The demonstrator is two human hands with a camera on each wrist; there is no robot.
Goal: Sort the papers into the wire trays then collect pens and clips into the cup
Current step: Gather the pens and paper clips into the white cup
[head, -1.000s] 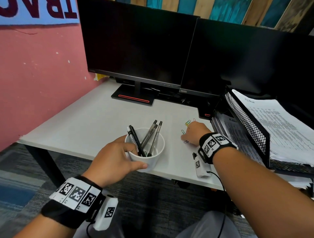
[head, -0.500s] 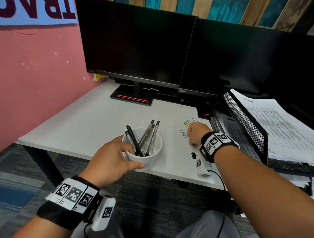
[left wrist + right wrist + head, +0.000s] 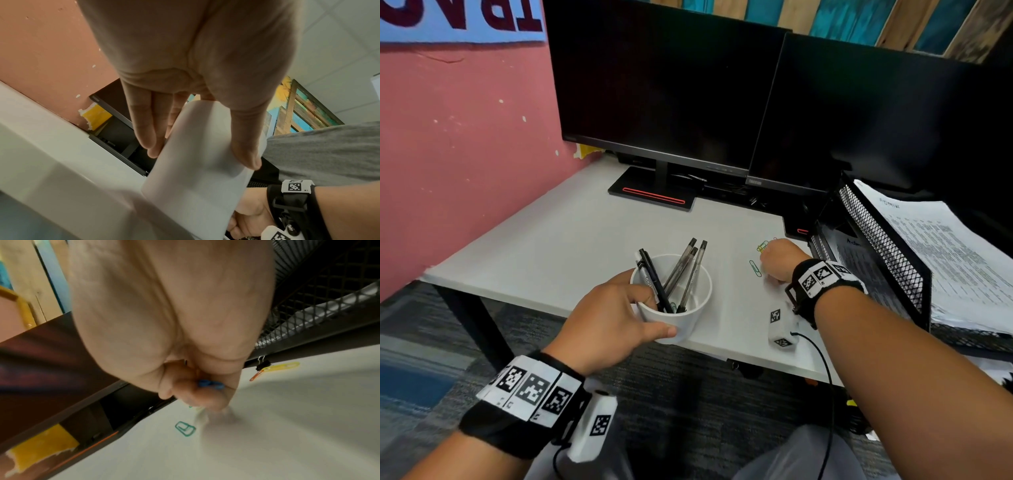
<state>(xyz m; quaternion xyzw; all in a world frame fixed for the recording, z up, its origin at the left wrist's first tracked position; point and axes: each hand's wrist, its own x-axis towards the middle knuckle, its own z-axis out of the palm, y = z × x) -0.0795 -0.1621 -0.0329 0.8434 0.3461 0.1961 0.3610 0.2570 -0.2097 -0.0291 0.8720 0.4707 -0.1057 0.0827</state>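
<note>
My left hand grips a white cup near the desk's front edge, fingers and thumb wrapped round its wall. Several black and grey pens stand in it. My right hand is curled low over the desk beside the wire tray, and its fingers pinch a blue paper clip. Loose clips lie around it: a green one, a yellow-green one, a yellow one, an orange one and a small black binder clip.
Black wire trays stacked with printed papers stand at the right. Two dark monitors fill the back of the white desk. A pink wall closes the left side.
My right hand has shifted slightly away from me among the loose clips and has closed on one. The left hand keeps its hold on the cup, which stays put.
</note>
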